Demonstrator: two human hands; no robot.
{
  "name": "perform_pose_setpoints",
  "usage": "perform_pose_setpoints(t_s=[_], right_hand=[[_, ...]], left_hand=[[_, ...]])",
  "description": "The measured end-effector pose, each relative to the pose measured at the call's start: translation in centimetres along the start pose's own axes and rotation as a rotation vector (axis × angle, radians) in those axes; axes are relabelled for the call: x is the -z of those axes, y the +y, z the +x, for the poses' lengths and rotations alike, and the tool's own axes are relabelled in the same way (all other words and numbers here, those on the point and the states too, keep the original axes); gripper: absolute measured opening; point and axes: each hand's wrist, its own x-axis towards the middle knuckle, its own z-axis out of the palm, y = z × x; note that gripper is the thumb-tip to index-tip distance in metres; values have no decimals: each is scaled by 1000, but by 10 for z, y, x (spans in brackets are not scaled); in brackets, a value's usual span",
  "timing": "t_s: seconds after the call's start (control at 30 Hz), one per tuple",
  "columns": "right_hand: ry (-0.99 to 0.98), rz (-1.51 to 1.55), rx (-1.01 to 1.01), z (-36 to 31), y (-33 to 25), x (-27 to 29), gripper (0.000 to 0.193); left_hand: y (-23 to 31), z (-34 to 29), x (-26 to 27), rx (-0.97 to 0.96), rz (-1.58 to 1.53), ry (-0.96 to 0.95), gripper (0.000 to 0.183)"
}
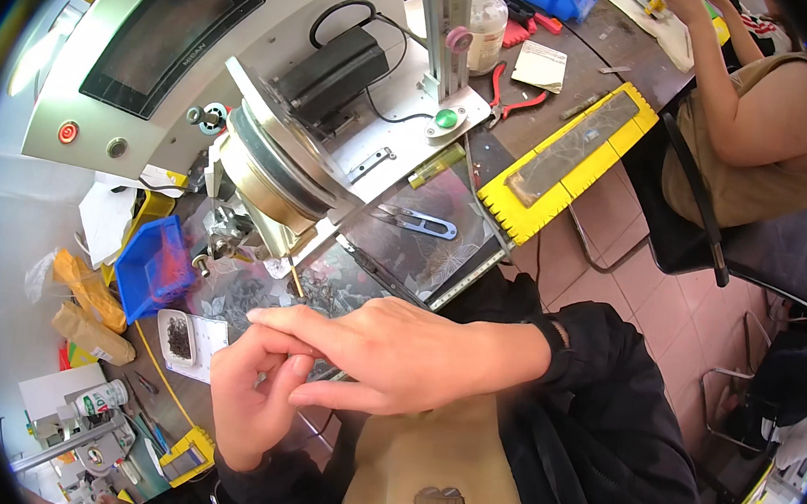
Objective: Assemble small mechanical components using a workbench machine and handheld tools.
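My right hand (pixel 404 356) lies across my left hand (pixel 257 388), in front of my body. The right hand's fingers are stretched out over the left fingers, with its thumb apart. My left fingers are curled beneath; whatever they hold, if anything, is hidden. Just beyond the hands is a bench machine with a round gold-and-silver drum (pixel 266 173) and a thin yellow stick (pixel 296 278) below it. A white dish (pixel 163 338) of small dark pieces stands left of my hands. Blue-handled thread snips (pixel 425 223) lie beyond my right hand on the bench.
A blue bin (pixel 147 273) stands at left near an orange bag (pixel 89 284). Red-handled pliers (pixel 508 98) and a yellow-framed tray (pixel 614 146) lie at far right. A person (pixel 759 139) sits on a black chair (pixel 767 269) to the right.
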Motion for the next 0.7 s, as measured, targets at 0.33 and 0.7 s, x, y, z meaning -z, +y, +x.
perform_pose_setpoints(t_s=[0.33,0.7], right_hand=[[315,-171,60,2,24,27,8],[659,-116,-220,23,74,128,10]], left_hand=[[-14,5,17,134,-80,83,6],[-42,19,43,40,-147,319,13]])
